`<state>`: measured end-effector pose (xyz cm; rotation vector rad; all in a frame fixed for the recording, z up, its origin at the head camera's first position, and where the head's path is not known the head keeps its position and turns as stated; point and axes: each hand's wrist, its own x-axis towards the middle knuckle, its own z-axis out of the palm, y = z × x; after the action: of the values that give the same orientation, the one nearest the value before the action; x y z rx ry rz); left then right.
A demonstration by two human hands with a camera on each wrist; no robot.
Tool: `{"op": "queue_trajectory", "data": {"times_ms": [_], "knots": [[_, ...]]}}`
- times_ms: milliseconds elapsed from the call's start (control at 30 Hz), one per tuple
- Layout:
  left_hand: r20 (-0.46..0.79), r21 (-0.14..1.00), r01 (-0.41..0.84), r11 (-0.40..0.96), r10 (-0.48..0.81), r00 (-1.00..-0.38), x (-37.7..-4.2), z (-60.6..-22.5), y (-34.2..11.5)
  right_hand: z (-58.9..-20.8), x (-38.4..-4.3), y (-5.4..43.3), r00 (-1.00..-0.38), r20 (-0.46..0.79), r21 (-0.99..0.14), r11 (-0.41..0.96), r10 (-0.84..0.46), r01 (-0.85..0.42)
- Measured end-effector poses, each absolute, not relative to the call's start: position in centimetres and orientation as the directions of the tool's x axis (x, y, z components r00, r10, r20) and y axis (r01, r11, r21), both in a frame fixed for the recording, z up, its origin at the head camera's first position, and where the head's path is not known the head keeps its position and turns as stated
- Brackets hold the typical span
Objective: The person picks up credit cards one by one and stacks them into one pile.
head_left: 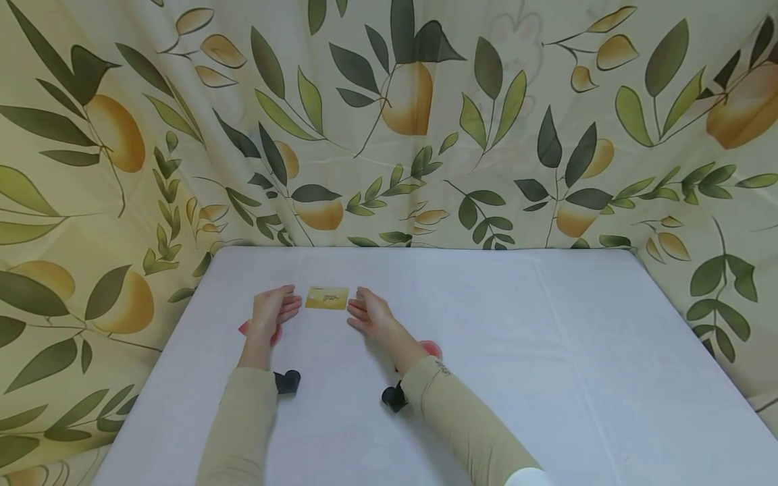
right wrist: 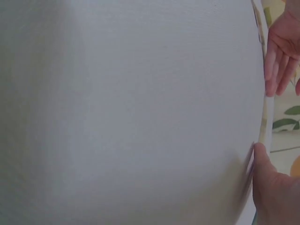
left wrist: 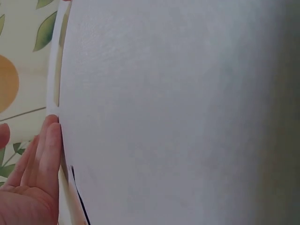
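Note:
A yellow card [head_left: 327, 298] printed with dark lettering lies flat on the white tabletop, between the two hands. My left hand [head_left: 275, 312] is just left of it, fingers straight and pointing toward the card with a small gap. On the other side, my right hand [head_left: 372, 315] has its extended fingertips close to the card's right edge; whether they touch it I cannot tell. In the left wrist view the left hand [left wrist: 40, 171] shows straight fingers. The right wrist view catches the right hand [right wrist: 276, 192] low and the left hand above it. Neither hand holds anything.
Red pieces [head_left: 276, 335] show partly behind the left wrist, one with a pointed corner. Another red, rounded piece [head_left: 431, 348] is partly hidden by the right forearm. The white table [head_left: 577, 351] ends at a fruit-patterned curtain [head_left: 486, 169] behind it.

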<state>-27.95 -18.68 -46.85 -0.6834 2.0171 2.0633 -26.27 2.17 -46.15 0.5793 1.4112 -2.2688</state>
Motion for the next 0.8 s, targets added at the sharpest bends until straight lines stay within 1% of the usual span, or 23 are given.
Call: {"op": "queue_trajectory", "data": {"times_ms": [167,267,400,633,800], "knots": [[-0.457,0.888,-0.458,-0.032,-0.168,-0.873,-27.95,-46.64,-18.38,-46.37,-26.13,1.95,-0.835,-0.529,-0.736,-0.409,-0.150,0.539],[-0.473,0.880,-0.474,-0.038,-0.169,-0.865,-27.93,-46.52,-18.16,-46.39,-25.96,1.80,-0.838,-0.522,-0.740,-0.403,-0.161,0.539],[-0.489,0.871,-0.489,-0.046,-0.181,-0.853,-27.85,-46.40,-17.96,-46.20,-25.76,1.62,-0.844,-0.513,-0.754,-0.389,-0.155,0.530],[-0.516,0.856,-0.513,-0.071,-0.186,-0.836,-27.68,-46.48,-17.87,-45.97,-25.59,1.47,-0.842,-0.520,-0.746,-0.405,-0.140,0.529],[-0.508,0.861,-0.504,-0.071,-0.184,-0.841,-27.52,-46.12,-17.64,-45.76,-25.65,1.55,-0.839,-0.527,-0.733,-0.428,-0.134,0.529]]}}
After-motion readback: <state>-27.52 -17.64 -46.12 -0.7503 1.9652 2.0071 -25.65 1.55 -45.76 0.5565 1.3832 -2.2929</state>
